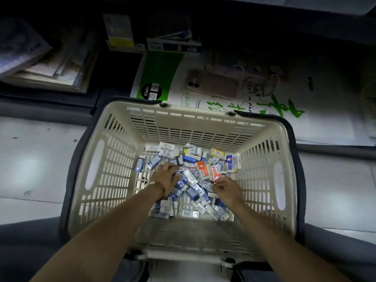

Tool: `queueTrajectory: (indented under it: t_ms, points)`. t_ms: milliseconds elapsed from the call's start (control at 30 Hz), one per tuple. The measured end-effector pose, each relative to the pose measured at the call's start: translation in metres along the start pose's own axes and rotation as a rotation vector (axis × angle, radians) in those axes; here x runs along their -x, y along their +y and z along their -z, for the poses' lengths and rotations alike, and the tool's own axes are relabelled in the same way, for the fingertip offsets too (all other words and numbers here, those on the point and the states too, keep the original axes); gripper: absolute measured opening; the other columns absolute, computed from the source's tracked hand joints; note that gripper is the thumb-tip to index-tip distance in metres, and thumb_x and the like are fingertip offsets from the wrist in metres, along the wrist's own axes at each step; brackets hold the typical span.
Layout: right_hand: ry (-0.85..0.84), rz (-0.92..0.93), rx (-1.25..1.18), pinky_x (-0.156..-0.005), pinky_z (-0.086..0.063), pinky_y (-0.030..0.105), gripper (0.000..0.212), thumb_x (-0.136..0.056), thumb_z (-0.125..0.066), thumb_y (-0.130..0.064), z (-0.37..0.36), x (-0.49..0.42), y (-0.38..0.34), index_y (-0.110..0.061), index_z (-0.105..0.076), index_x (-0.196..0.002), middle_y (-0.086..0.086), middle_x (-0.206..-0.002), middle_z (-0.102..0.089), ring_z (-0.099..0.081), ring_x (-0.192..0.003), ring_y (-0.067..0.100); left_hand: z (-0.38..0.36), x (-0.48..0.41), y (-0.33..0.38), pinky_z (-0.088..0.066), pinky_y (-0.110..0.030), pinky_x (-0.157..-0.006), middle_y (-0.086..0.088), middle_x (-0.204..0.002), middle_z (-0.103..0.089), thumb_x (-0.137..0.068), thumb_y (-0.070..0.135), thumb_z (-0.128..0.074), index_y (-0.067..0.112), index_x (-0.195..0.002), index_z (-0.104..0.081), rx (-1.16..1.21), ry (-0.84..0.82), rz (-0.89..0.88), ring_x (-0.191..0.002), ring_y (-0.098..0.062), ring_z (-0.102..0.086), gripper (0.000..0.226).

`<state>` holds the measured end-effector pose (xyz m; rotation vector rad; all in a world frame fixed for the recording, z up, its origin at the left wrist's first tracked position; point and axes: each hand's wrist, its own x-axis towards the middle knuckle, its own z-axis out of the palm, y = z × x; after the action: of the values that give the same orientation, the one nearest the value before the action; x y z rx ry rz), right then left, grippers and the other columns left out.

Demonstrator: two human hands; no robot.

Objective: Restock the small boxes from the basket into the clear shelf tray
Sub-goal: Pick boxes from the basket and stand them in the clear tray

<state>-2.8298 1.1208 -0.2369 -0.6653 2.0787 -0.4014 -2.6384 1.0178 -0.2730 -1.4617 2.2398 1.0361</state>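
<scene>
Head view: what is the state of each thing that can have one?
basket: upright on the floor, handles folded down.
small boxes: loose jumbled pile on the basket bottom.
left hand: palm down on the pile, grip unclear.
right hand: pinches the orange box.
orange box: held at its near end, tilted.

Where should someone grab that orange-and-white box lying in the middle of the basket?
Probably from straight above, pinching the orange-and-white box across its two long edges: it lies flat, face up on the pile, and the basket walls block a sideways reach. The right hand holds an orange packet beside it.
</scene>
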Motion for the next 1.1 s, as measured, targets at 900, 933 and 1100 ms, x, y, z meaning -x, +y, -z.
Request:
queueTrajectory:
  t_ms: [900, 933, 1100]
  points:
    - [-0.646, 0.162, 0.201, -0.103, -0.037, 0.034, 0.059, -0.089, -0.064, -0.015, -0.070, 0.017, -0.035, -0.009, -0.038, -0.141, 0.013, -0.145, -0.041, -0.045, -0.128, 0.030, 0.050, 0.016, -0.027, -0.047, -0.011, -0.045, -0.008, -0.070, -0.057, -0.092, 0.011, -0.055, 0.003, -0.099, -0.057, 0.785, 0.067, 0.366, -0.039, 0.003, -0.055, 0.011]
    - [-0.585, 0.155, 0.194, -0.101, -0.040, 0.036, 0.053, -0.089, -0.064, -0.016, -0.078, 0.016, -0.038, -0.008, -0.043, -0.137, 0.013, -0.142, -0.043, -0.047, -0.125, 0.030, 0.054, 0.019, -0.031, -0.046, -0.010, -0.041, -0.011, -0.073, -0.058, -0.092, 0.009, -0.055, 0.000, -0.093, -0.059, 0.862, 0.087, 0.403, -0.036, 0.002, -0.054, 0.010]
    - [-0.337, 0.115, 0.288, -0.085, -0.044, 0.031, 0.034, -0.088, -0.065, -0.024, -0.101, 0.016, -0.040, -0.002, -0.058, -0.114, 0.014, -0.126, -0.054, -0.056, -0.108, 0.028, 0.057, 0.035, -0.039, -0.057, -0.022, -0.064, -0.021, -0.112, -0.059, -0.090, 0.004, -0.056, 0.004, -0.091, -0.050, 1.115, 0.095, 0.464, -0.079, -0.021, -0.066, 0.006]
